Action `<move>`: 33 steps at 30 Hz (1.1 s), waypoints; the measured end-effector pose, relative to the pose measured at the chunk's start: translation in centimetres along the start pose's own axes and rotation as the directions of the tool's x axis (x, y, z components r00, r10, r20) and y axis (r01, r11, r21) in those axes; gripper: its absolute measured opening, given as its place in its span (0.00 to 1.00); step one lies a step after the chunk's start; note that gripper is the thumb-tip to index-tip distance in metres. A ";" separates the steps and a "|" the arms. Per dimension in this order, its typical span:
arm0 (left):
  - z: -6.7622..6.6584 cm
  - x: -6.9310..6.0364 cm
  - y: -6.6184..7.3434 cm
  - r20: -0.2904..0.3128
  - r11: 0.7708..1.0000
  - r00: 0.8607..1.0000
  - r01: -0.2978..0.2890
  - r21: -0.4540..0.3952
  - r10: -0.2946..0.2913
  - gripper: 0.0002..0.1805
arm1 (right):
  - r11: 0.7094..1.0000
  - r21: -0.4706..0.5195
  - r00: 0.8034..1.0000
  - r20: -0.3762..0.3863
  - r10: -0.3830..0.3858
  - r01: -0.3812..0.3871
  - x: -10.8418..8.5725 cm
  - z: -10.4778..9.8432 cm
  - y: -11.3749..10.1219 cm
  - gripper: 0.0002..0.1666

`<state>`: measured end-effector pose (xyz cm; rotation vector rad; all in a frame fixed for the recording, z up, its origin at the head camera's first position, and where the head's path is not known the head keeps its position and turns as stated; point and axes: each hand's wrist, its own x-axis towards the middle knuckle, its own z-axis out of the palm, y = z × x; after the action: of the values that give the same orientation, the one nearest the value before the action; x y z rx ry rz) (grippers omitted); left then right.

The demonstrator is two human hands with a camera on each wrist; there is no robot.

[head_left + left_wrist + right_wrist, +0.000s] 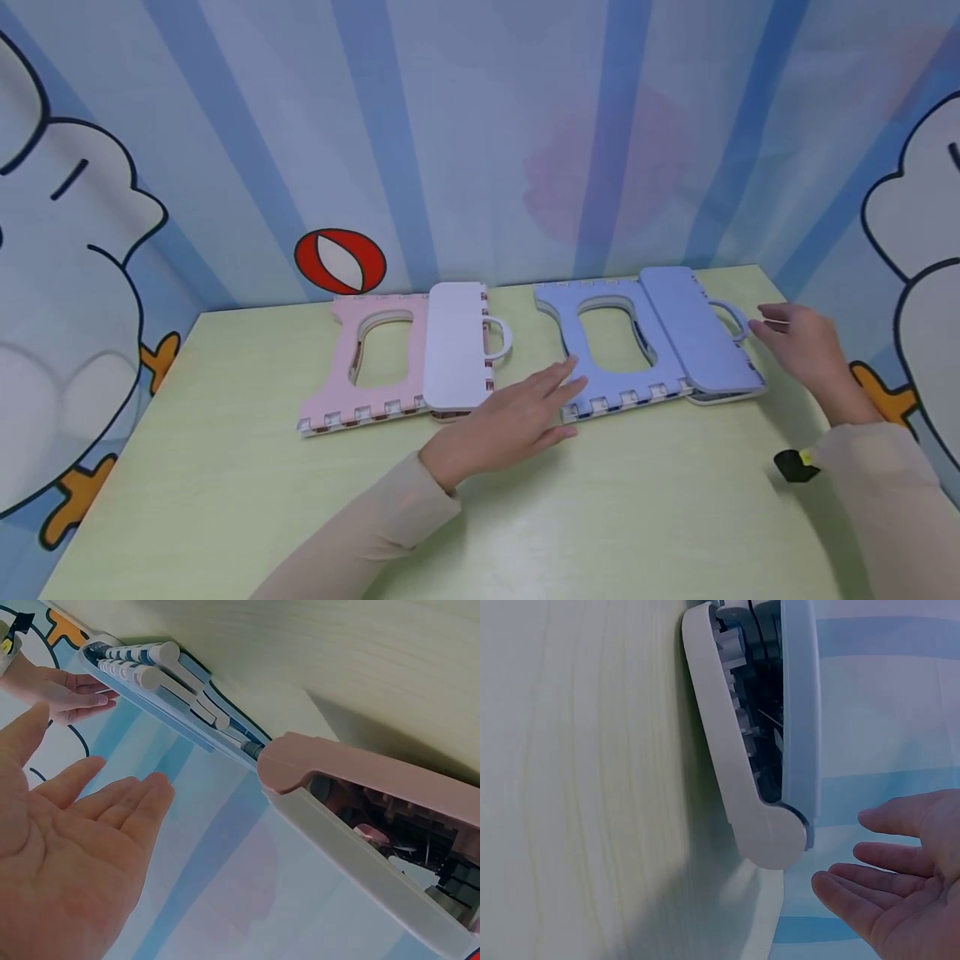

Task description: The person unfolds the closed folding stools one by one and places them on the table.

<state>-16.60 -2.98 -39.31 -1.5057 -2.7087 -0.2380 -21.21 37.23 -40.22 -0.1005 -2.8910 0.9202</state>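
Two folded plastic step stools lie flat on the table. The left one has a pink frame (pixel 318 404) with a white top panel (pixel 456 346) and a white loop handle. A blue stool (pixel 693 333) lies to its right. My left hand (pixel 513 421) has its fingers extended over the front left corner of the blue stool; in the left wrist view its palm (pixel 82 862) holds nothing. My right hand (pixel 806 346) is beside the blue handle (pixel 735 317), fingers loosely bent around nothing. Whether its fingertips touch the handle I cannot tell.
The pale wood-grain table (pixel 225 467) ends at a striped blue backdrop (pixel 480 150) with cartoon figures on both sides. A red and white ball (pixel 340 260) is printed on the backdrop. A small black object (pixel 795 467) is at the right cuff.
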 end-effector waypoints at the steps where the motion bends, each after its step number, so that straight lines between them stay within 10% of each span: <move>1: 0.0 0.1 0.0 0.004 1.000 1.000 0.003 -0.001 -0.003 0.34 | 1.000 0.013 1.000 0.009 -0.003 0.003 0.1 0.0 0.0 0.33; 33: 2.6 3.5 0.9 0.138 0.995 0.989 0.045 0.088 -0.057 0.36 | 0.968 0.200 0.986 0.103 0.130 -0.149 3.1 1.3 1.0 0.36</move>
<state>-17.59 0.83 -41.40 -1.4855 -2.8271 -0.0181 -24.41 37.59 -41.62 -0.2547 -2.8763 1.2768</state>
